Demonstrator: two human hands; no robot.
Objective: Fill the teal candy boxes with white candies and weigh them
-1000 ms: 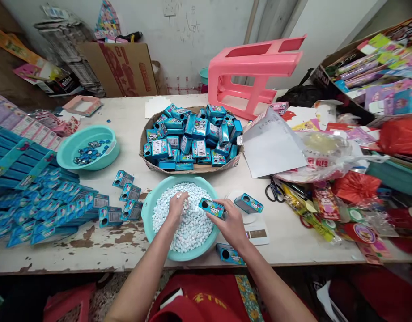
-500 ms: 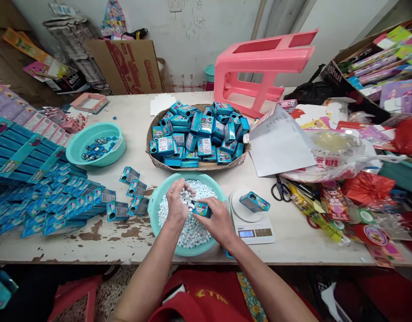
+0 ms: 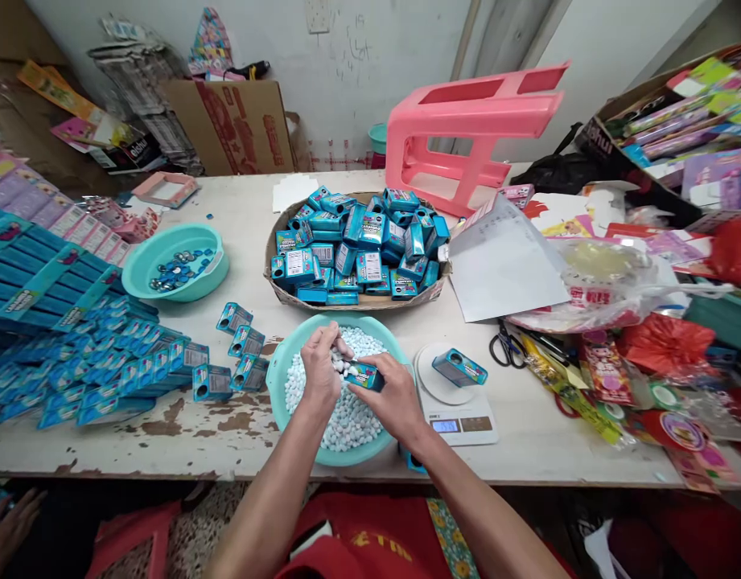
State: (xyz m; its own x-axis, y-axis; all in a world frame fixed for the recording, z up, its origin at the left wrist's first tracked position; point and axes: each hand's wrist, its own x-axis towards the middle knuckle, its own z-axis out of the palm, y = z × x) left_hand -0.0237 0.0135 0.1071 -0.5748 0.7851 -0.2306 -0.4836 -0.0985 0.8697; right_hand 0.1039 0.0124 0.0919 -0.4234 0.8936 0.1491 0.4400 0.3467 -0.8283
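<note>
The box [image 3: 366, 375] sits clamped in the right hand [image 3: 396, 394]; the left hand [image 3: 321, 360], close by, curls around candies [image 3: 346, 370], which too hasty a tip could spill.

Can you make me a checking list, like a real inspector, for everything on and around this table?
Surface: white table, paint worn away in patches near the front.
Things in use: turquoise basin of white pieces; a blue box held over it; scale with another box on it.
Clutter: scissors, bags and packets at the right; pink stool on its side at the back.
Hands: left hand cups white pieces; right hand grips the blue box.
Cables: nothing seen.
Surroundings: wall with writing, cardboard, another person's hand at lower left.
</note>
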